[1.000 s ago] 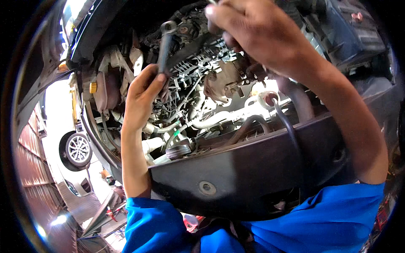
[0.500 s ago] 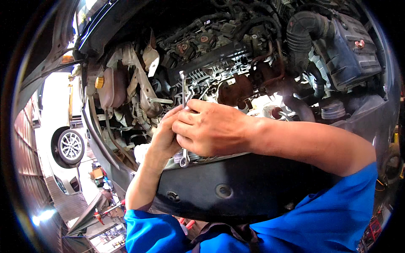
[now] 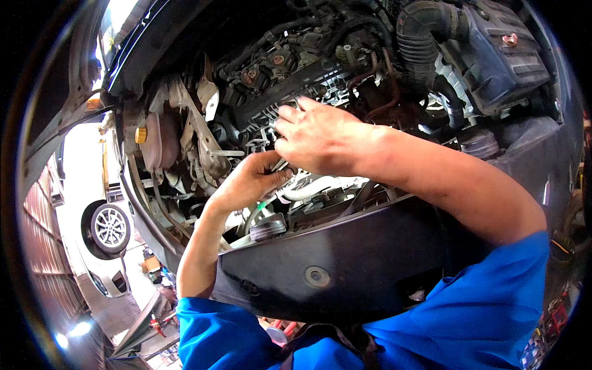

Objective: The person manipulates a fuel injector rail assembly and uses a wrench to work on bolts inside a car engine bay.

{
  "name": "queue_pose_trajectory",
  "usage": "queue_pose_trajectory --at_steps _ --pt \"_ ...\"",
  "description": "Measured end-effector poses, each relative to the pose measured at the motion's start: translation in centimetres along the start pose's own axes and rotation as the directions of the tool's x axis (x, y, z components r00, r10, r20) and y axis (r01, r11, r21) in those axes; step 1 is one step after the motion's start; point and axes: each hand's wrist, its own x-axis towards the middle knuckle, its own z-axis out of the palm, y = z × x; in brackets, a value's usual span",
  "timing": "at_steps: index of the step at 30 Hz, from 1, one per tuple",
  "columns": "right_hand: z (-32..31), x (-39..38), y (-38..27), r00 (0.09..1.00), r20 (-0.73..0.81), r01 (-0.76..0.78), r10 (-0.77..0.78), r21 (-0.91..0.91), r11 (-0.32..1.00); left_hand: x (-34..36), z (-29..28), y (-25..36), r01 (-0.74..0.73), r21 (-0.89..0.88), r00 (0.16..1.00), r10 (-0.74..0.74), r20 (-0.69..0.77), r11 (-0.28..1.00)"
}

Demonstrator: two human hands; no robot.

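My left hand is closed, thumb toward the fingers, around a short visible length of a shiny metal wrench. The rest of that tool is hidden by my hands and the engine parts. Just above and to the right, my right hand reaches over the front of the engine, its fingers curled. Anything in those fingers is hidden behind the hand. Both hands are close together, below a black ribbed engine part.
A black air intake hose and air filter box stand at the right. A reservoir with a yellow cap sits at the left. The dark front bumper lies under my forearms. Beyond at the left is a white car.
My hands have shifted apart: the right hand has gone up, deeper over the engine. The wrench, held upright between both hands before, is now mostly hidden. The view has shifted slightly.
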Motion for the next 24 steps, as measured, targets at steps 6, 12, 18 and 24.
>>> queue_pose_trajectory --at_steps 6,12,18,24 --pt "0.0 -0.1 0.8 0.981 0.186 -0.062 0.044 0.090 0.994 0.3 -0.4 -4.8 0.132 -0.067 0.988 -0.126 0.083 0.989" --pt "1.0 0.3 2.6 0.945 0.070 -0.266 0.320 0.735 0.624 -1.4 -0.2 -4.2 0.141 -0.289 0.990 -0.128 0.065 0.947" --pt "-2.3 1.1 3.4 0.872 -0.029 -0.319 0.488 0.723 0.613 1.0 1.1 -7.4 0.260 -0.403 0.959 -0.283 0.001 0.878" --pt "-5.9 -1.3 3.5 0.846 -0.261 -0.277 0.466 0.531 0.801 7.8 3.7 -10.1 0.378 -0.596 0.840 -0.533 -0.101 0.709"
